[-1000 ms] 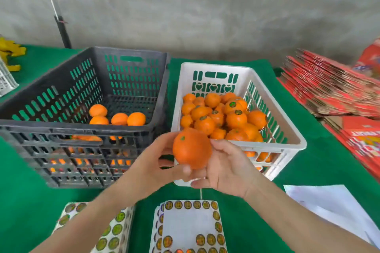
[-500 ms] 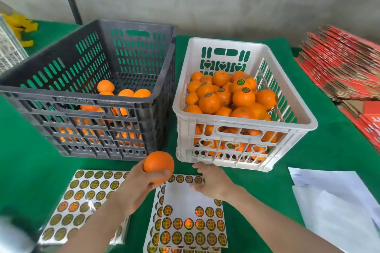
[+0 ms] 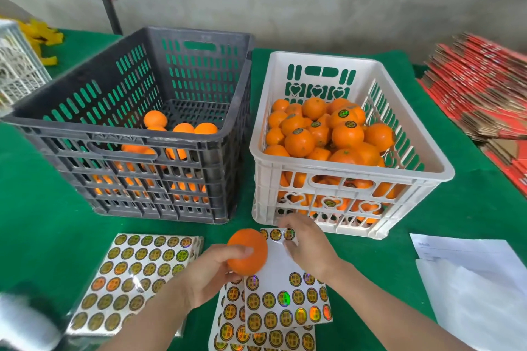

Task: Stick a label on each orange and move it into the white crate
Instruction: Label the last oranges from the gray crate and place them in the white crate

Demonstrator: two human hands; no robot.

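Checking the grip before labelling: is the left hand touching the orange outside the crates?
Touching. Head view: the left hand grips the orange, thumb across its front.

A green-covered table (image 3: 42,222) carries a dark grey crate (image 3: 159,138) and a white crate (image 3: 342,172) side by side mid-table. Label sheets (image 3: 134,273) lie along the near edge, white papers (image 3: 470,279) lie at the near right, and red flattened cartons (image 3: 479,88) are stacked at the right edge.

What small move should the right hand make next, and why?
Probably peel one label from the top row of the sticker sheet. The left hand grips an orange with no label showing, and the right hand is at that row, its grip unclear.
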